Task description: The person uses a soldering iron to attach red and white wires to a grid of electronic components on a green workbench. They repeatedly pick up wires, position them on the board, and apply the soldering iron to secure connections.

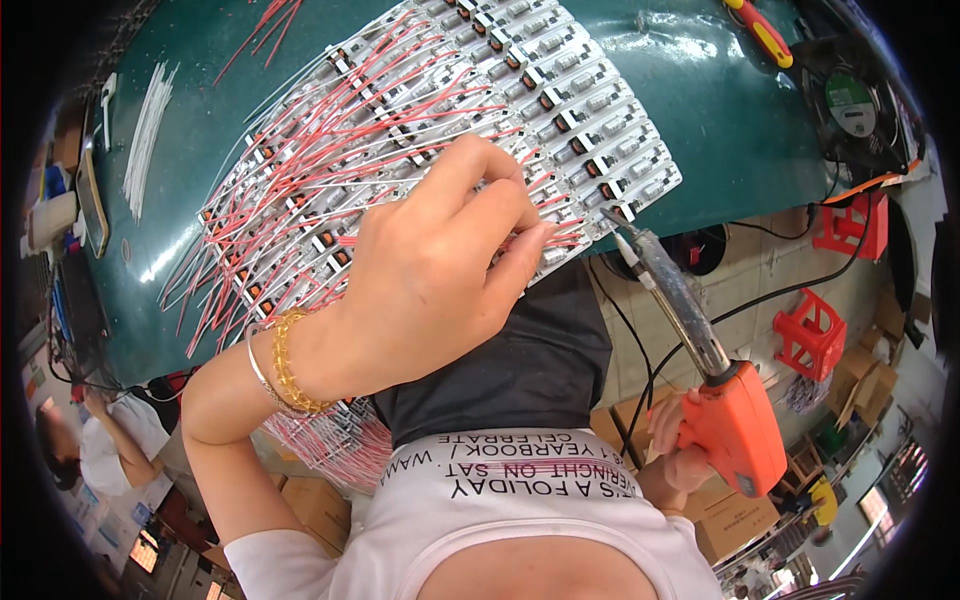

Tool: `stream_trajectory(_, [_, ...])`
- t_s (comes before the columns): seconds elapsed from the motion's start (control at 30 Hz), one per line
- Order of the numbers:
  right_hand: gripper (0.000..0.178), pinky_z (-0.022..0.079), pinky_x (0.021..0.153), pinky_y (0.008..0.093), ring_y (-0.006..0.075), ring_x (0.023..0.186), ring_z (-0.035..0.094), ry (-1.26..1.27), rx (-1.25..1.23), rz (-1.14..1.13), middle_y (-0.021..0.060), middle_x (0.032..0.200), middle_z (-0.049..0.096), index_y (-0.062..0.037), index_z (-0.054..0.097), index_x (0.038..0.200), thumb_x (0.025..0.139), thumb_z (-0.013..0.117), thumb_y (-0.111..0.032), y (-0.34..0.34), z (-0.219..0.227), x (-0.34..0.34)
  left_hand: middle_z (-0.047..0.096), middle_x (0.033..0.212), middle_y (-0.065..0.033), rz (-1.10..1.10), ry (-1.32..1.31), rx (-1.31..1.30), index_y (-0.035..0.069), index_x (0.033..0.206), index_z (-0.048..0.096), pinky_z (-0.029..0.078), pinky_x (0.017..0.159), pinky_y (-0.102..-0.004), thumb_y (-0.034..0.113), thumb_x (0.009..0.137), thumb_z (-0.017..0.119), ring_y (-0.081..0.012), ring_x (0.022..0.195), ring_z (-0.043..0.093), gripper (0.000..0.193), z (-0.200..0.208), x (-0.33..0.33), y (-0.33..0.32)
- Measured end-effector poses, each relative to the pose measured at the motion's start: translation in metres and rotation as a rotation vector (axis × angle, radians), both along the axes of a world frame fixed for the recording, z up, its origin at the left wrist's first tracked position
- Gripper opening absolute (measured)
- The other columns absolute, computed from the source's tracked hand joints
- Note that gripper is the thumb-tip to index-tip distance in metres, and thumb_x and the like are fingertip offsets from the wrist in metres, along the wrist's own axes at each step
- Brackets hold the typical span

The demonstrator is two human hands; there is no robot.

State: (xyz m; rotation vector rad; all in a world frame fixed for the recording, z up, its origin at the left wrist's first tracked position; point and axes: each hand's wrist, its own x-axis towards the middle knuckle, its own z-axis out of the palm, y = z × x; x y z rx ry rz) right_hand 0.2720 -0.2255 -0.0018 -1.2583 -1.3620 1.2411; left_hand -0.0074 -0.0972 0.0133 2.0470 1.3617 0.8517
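Observation:
My left hand (440, 250) reaches over a panel of small white circuit boards (600, 130), its fingertips pinched together at the panel's near edge. Short red wire ends (565, 238) show just beyond the fingertips, and the pinch seems to close on a red wire. On the right, my right hand (675, 440) grips an orange soldering gun (740, 430). Its metal tip points up and left to the panel's near right corner, close to the end board. Many red and white wires (330, 150) spread over the left part of the panel; the right columns carry only components.
The panel lies on a green work mat (700, 120). White wires (150, 130) lie at the left. A red-yellow screwdriver (765, 40) and a black fan (850, 105) stand at the far right. Red stools (810, 330) and black cables are below. Another person (110, 440) sits at lower left.

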Motion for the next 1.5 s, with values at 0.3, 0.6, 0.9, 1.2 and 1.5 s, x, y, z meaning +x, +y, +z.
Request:
stream_trajectory(0.3, [0.067,0.040,0.053,0.0310,0.0191,0.050,0.049,-0.390,-0.073,-0.016,-0.0010,0.054,0.050,-0.0103,0.048,0.054,0.086,0.047,-0.069,-0.005,0.008,0.004,0.059,0.089,-0.0103,-0.002,0.025,0.019,0.000,0.080,0.060,0.051,0.058,-0.0282,-0.003,0.075,0.071,-0.0193,0.072,0.061,0.012,-0.001,0.002,0.000])
stream_trajectory(0.6, [0.065,0.040,0.053,0.0310,0.0194,0.053,0.049,-0.275,-0.058,-0.052,0.0004,0.055,0.049,-0.0089,0.047,0.053,0.088,0.046,-0.064,-0.005,0.005,0.002,0.058,0.089,-0.0102,0.016,0.024,0.029,0.000,0.080,0.060,0.051,0.058,-0.0279,-0.003,0.076,0.071,-0.0189,0.070,0.061,0.012,-0.002,0.001,-0.002])
stream_trajectory(0.9, [0.064,0.041,0.054,0.0307,0.0189,0.050,0.048,-0.271,-0.031,-0.091,-0.0003,0.052,0.047,-0.0091,0.046,0.053,0.086,0.053,-0.063,-0.004,0.003,-0.003,0.058,0.089,-0.0096,0.002,0.018,0.023,0.000,0.080,0.060,0.051,0.057,-0.0275,-0.002,0.076,0.071,-0.0180,0.069,0.061,0.012,-0.002,0.002,-0.001])
stream_trajectory(1.2, [0.063,0.040,0.050,0.0285,0.0136,0.047,0.045,-0.110,-0.013,-0.034,-0.0025,0.052,0.045,-0.0018,0.046,0.081,0.085,0.057,-0.064,0.000,0.003,-0.001,0.058,0.089,-0.0095,0.013,0.033,0.047,0.000,0.080,0.060,0.051,0.056,-0.0269,-0.002,0.076,0.071,-0.0179,0.068,0.061,0.012,-0.003,0.001,-0.003])
stream_trajectory(1.5, [0.076,0.039,0.045,0.0260,0.0090,0.038,0.040,0.093,0.108,0.006,-0.0042,0.048,0.043,0.0078,0.044,0.126,0.088,0.057,-0.057,0.006,-0.004,-0.005,0.057,0.091,-0.0088,0.052,-0.148,0.009,0.002,0.080,0.065,0.040,0.047,-0.0208,-0.002,0.075,0.072,-0.0114,0.059,0.052,0.010,0.011,-0.001,0.003])
